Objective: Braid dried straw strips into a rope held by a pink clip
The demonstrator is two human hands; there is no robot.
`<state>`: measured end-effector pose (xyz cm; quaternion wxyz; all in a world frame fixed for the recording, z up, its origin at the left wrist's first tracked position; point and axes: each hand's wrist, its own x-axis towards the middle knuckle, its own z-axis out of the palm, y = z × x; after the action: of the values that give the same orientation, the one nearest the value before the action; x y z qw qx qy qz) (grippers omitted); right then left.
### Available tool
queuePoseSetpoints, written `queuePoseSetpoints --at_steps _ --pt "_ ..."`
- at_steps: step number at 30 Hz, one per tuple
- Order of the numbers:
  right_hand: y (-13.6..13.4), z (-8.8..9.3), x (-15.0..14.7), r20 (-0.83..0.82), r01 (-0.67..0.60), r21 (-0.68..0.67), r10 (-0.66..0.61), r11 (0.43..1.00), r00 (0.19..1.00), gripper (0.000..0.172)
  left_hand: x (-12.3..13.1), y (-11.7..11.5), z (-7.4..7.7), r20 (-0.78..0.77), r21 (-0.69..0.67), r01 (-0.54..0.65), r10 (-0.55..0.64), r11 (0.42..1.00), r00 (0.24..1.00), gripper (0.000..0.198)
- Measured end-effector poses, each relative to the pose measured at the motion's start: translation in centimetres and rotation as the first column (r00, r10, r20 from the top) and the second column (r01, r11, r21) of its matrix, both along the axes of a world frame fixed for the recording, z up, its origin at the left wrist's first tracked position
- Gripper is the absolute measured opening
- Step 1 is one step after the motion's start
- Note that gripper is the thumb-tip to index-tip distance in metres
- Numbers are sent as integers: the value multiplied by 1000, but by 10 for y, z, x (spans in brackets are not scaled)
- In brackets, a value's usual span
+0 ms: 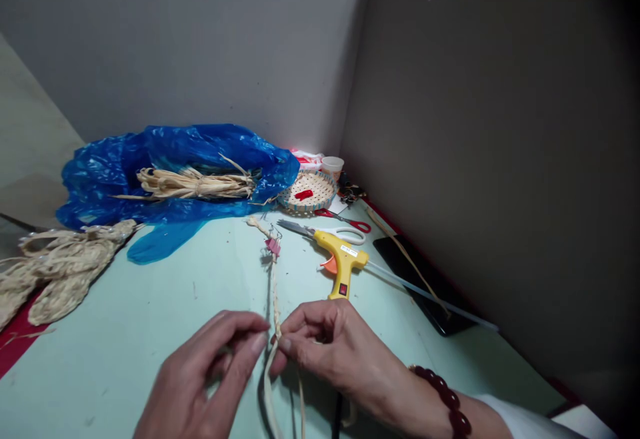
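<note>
A thin pale braid (275, 286) runs toward me down the middle of the table, its far part gripped by a pink binder clip (273, 246). My right hand (325, 342) pinches the near end of the braid between thumb and fingers. Loose strands (270, 399) hang from there toward the near edge of the view. Just left of the braid is my left hand (215, 366), thumb and index finger curved toward each other with a small gap between the tips and nothing seen between them. A dark red bead bracelet (443, 389) circles my right wrist.
A yellow glue gun (344, 259) and white-handled scissors (350, 234) lie right of the braid, near a black phone (425, 286). Behind are a blue bag (200, 142) holding a straw bundle (195, 184), a round basket (320, 189) and red scissors (360, 226). Woven pieces (75, 266) lie left.
</note>
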<state>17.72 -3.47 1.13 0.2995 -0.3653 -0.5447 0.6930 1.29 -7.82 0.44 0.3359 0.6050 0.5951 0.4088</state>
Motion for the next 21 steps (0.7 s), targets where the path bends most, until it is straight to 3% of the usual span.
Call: queuePoseSetpoints --at_steps 2,5,12,21 --pt "-1 -1 0 -38 -12 -4 12 1000 999 22 1 7 1 308 -331 138 -32 934 951 29" --pt "-1 -1 1 -36 -28 -7 27 1000 999 25 2 15 -3 540 -465 334 -36 820 841 39" --pt "-1 3 5 185 -79 163 48 983 981 22 -1 15 -8 547 -523 318 24 791 837 39" --pt "-1 -4 4 34 -33 64 31 997 999 27 4 15 -2 627 -544 347 95 764 773 39"
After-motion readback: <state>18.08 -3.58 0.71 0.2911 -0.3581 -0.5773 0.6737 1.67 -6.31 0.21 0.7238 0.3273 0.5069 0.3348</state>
